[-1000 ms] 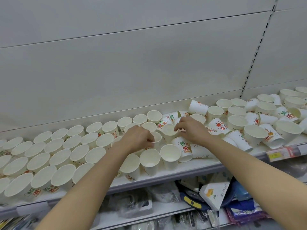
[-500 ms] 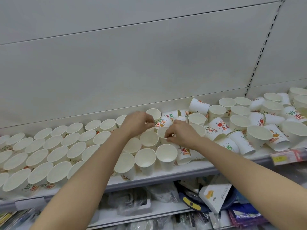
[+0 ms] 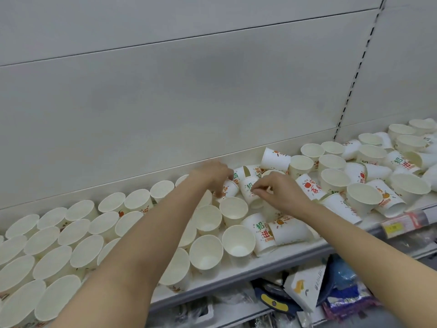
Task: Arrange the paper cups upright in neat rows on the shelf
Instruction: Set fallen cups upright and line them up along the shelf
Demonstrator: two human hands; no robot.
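Note:
White paper cups with red and green print fill the shelf [image 3: 238,276]. Several stand upright in rows on the left [image 3: 59,245] and in front of my arms [image 3: 205,254]. On the right, tipped and leaning cups lie in a jumble [image 3: 335,183]. My left hand [image 3: 211,175] reaches to the back, its fingers curled round a tilted printed cup [image 3: 231,188]. Just to the right, my right hand [image 3: 281,194] pinches the edge of another tilted cup [image 3: 247,187] between thumb and fingertips. Both hands hide parts of those cups.
The grey back panel rises behind the cups, with a slotted upright [image 3: 354,74] at the right. A yellow price tag [image 3: 399,224] sits on the shelf's front rail. The shelf below holds packaged goods, among them a white carton [image 3: 305,287] and blue packs [image 3: 345,292].
Both hands have moved from the middle cups toward the back of the shelf. They now close in on two tilted printed cups near the back wall.

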